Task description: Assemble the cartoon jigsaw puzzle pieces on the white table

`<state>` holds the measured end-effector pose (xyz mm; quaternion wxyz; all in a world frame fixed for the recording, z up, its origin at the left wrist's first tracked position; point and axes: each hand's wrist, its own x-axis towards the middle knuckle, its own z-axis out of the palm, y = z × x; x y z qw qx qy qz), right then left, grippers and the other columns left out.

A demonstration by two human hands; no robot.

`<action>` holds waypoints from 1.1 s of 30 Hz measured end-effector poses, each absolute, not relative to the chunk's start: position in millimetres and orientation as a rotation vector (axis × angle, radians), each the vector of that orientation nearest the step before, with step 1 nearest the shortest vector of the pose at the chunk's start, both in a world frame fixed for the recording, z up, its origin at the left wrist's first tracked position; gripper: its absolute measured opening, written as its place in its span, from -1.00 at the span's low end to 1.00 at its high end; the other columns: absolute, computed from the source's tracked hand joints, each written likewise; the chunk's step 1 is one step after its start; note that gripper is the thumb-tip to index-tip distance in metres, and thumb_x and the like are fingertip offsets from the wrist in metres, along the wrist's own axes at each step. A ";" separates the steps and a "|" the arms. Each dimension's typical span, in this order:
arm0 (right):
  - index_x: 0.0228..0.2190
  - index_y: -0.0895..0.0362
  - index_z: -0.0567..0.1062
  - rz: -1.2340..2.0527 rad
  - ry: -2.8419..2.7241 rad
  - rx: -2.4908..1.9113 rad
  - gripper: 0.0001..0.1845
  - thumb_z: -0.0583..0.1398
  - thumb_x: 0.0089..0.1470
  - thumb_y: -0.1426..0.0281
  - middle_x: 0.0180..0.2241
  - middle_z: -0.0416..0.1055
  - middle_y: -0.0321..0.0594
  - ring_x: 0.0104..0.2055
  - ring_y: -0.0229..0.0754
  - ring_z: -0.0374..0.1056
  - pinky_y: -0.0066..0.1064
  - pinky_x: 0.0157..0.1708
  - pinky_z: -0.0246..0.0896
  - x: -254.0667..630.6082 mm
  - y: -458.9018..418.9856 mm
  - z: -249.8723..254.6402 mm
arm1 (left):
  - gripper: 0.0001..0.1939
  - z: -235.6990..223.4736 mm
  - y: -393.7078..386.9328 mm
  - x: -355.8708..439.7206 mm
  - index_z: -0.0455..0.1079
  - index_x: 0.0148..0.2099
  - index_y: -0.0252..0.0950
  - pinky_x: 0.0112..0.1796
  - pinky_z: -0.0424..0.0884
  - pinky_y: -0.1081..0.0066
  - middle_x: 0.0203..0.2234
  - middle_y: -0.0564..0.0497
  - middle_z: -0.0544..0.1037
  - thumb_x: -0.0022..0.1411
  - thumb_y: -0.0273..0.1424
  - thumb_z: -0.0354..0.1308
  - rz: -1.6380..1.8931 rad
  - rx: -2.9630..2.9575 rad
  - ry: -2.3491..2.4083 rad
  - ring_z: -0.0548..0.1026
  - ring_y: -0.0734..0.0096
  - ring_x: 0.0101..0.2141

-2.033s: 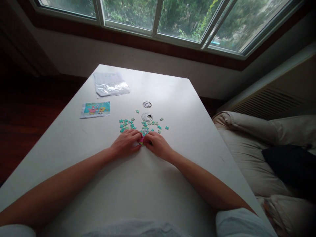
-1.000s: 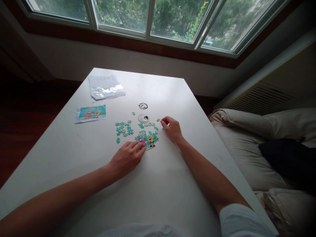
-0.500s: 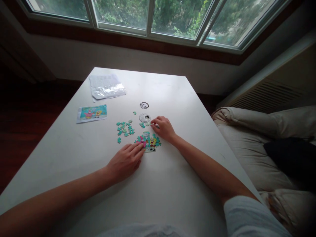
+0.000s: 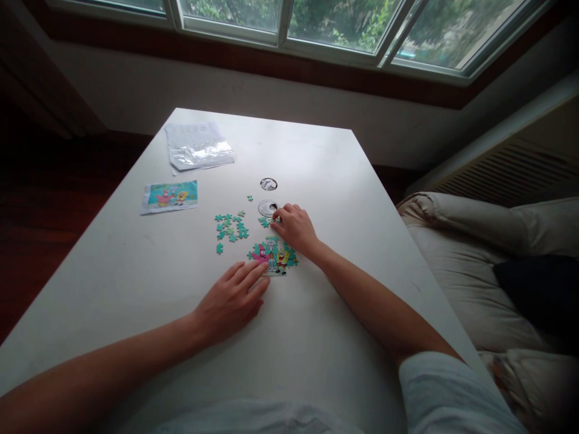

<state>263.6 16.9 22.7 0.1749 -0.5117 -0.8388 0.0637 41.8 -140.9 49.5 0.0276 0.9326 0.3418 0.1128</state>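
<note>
A partly joined jigsaw puzzle (image 4: pixel 272 256) with a pink, a pale and a yellow cartoon figure lies on the table in front of me. My left hand (image 4: pixel 233 298) rests flat and open, its fingertips on the puzzle's lower left part. Just beyond the puzzle, my right hand (image 4: pixel 296 229) is closed in a pinch at a puzzle piece, largely covered by the fingers. Beside those fingertips lie small teal puzzle pieces (image 4: pixel 263 222). A cluster of several loose teal pieces (image 4: pixel 232 228) spreads to the left, with a single piece (image 4: pixel 250 198) farther back.
Two round fittings, a far disc (image 4: pixel 268 184) and a nearer disc (image 4: pixel 268 208), are set in the white table (image 4: pixel 325 325). A printed picture card (image 4: pixel 170 196) and a clear plastic bag with papers (image 4: pixel 199 146) lie at the left. A beige sofa (image 4: pixel 452 241) stands on the right.
My right hand's fingers have drawn in over the piece near the disc. My left hand has slid slightly down off the pink figure. The whole view has shifted a little.
</note>
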 end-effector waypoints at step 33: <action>-0.12 0.10 0.45 1.410 -1.938 -0.893 -0.74 0.24 0.12 0.38 -0.36 0.48 -0.31 -0.42 -0.33 0.32 -0.50 -0.38 0.23 225.8 -43.0 41.8 | -0.92 35.2 -90.2 15.9 0.43 -0.17 -0.21 -0.16 0.35 0.35 -0.30 0.08 0.56 0.30 -0.34 0.18 0.929 1.911 1.416 0.50 0.38 -0.25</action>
